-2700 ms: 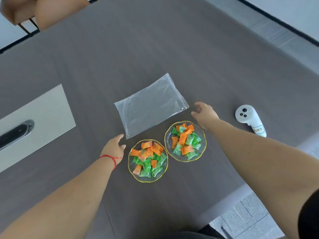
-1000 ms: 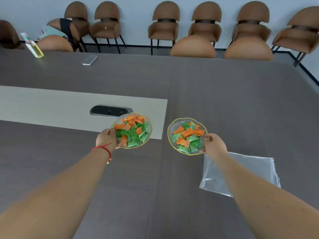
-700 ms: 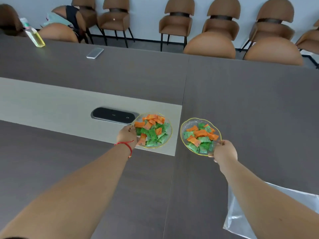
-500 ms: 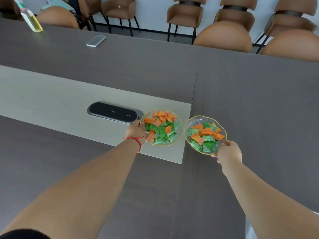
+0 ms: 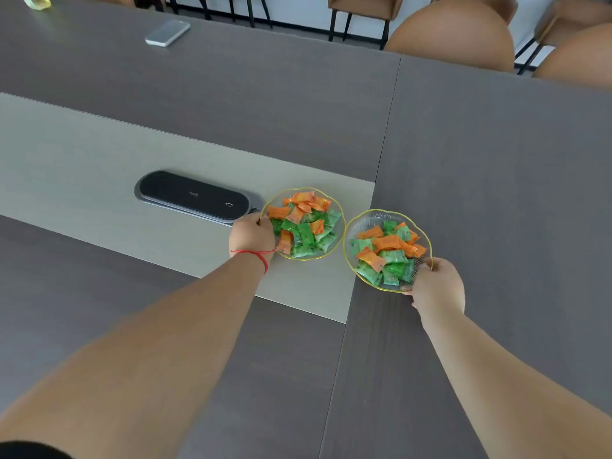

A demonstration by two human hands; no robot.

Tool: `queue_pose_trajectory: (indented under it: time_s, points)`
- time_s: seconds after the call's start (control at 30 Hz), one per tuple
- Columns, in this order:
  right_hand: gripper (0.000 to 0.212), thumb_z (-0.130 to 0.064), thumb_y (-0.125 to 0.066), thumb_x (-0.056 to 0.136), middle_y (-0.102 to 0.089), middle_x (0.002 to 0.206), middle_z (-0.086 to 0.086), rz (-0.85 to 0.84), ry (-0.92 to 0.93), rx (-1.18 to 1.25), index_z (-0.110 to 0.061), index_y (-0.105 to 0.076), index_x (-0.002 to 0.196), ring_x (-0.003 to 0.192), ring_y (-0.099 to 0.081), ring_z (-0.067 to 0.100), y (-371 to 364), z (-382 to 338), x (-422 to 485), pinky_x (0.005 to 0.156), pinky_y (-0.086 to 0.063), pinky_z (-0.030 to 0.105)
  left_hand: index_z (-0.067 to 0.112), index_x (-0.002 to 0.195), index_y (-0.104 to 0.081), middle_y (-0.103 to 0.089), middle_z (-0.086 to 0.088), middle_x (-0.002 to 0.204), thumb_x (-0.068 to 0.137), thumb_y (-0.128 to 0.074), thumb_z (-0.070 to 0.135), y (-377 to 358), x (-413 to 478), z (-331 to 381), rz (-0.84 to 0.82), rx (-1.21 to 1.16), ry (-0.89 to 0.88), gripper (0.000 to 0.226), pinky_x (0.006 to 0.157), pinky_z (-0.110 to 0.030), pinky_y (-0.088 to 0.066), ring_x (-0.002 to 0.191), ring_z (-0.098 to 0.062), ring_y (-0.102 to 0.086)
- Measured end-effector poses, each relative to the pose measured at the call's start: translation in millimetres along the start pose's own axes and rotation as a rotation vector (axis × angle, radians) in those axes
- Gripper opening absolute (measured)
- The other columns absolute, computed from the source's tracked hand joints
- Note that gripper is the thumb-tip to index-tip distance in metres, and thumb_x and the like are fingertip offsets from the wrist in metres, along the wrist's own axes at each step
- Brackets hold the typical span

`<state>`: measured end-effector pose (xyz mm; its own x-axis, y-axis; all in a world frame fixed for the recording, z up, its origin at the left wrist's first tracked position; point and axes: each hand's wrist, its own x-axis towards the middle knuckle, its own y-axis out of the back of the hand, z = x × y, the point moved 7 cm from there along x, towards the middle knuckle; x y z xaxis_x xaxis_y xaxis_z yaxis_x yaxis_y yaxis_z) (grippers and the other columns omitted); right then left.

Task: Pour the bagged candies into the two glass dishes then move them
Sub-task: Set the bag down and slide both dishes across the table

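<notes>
Table: long dark grey wood-grain conference table (image 5: 480, 167) fills most of the view; a pale beige inlaid strip (image 5: 82, 154) crosses it from the left and ends near the middle
Chairs: tan rounded-back chairs (image 5: 450, 34) stand along the far edge; some tucked against the table, others back by the wall
Arms: both bare forearms reach forward from the near edge; a dark sleeve edge shows at the bottom left corner
Panel: black oval panel with a grey rim (image 5: 193, 197) is sunk into the beige strip; its right end lies just beside the left dish
Left dish: clear round glass dish with a thin gold rim (image 5: 336, 240) sits over the right end of the beige strip; heaped with orange and green wrapped candies (image 5: 303, 225); whether it rests on the table or is just above it cannot be told
Right dish: second clear gold-rimmed glass dish (image 5: 367, 217) lies over the dark surface just right of the strip, near the first but apart from it; tilted slightly; it holds the same candies
Left hand: left hand (image 5: 252, 238) pinches the left dish's near-left rim, thumb on top; a red string bracelet (image 5: 256, 255) circles the wrist
Right hand: right hand (image 5: 437, 286) pinches the right dish's near-right rim, thumb over the edge, fingers beneath
Phone: flat silver rectangular phone (image 5: 167, 33) lies far off near the far edge
Bottle: yellowish bottle (image 5: 38, 0), cut off by the top-left corner
</notes>
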<state>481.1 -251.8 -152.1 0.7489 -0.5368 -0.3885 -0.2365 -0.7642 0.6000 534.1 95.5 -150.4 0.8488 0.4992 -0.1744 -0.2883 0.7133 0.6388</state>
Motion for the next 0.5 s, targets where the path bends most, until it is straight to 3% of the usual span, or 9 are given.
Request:
queue_pose_trajectory:
  time_s: [0.07,0.17,0.3,0.43,0.5]
  points:
    - [0.023,-0.028,-0.034,0.095,-0.068,0.078,-0.001,0.004,0.001,-0.003,-0.025,-0.057,0.098,0.066,-0.069,0.021,-2.0,-1.0,3.0,0.064,-0.058,0.04,0.005,0.082,-0.063,-0.061,-0.014,0.08,0.088,-0.041,0.02,1.6,-4.3,-1.1,0.031,-0.007,-0.035,0.027,0.058,-0.032,-0.037,0.074,-0.032,-0.053]
    - [0.025,-0.029,-0.032,0.095,-0.07,0.079,0.001,0.018,0.011,-0.044,-0.027,-0.056,0.101,0.063,-0.068,0.018,-2.7,-1.0,4.1,0.053,-0.043,0.027,0.021,0.091,-0.064,-0.065,-0.004,0.086,0.088,-0.045,0.02,5.7,-9.6,-1.1,0.072,-0.099,-0.083,0.019,0.069,-0.032,-0.046,0.079,-0.028,-0.058]
    - [0.022,-0.032,-0.03,0.096,-0.067,0.082,-0.007,0.029,0.056,-0.103,-0.036,-0.051,0.1,0.059,-0.068,0.015,-0.6,-5.6,1.8,0.049,-0.036,0.023,0.031,0.085,-0.062,-0.065,-0.004,0.085,0.083,-0.048,0.022,5.4,-8.0,-8.6,0.115,-0.16,-0.063,0.017,0.068,-0.043,-0.057,0.076,-0.031,-0.063]
    - [0.021,-0.036,-0.03,0.098,-0.062,0.08,-0.015,0.048,0.078,-0.099,-0.041,-0.05,0.1,0.059,-0.068,0.016,-0.1,-7.3,2.2,0.049,-0.04,0.023,0.023,0.084,-0.066,-0.064,-0.011,0.089,0.081,-0.05,0.017,7.3,-8.8,-7.1,0.163,-0.144,-0.078,0.018,0.065,-0.03,-0.045,0.078,-0.028,-0.058]
    - [0.021,-0.037,-0.03,0.098,-0.06,0.078,-0.017,0.053,0.091,-0.093,-0.042,-0.05,0.098,0.057,-0.068,0.015,-0.2,-7.6,0.6,0.051,-0.042,0.024,0.024,0.086,-0.064,-0.061,-0.008,0.083,0.082,-0.05,0.015,7.8,-9.8,-6.8,0.166,-0.173,-0.072,0.017,0.064,-0.03,-0.043,0.076,-0.026,-0.056]
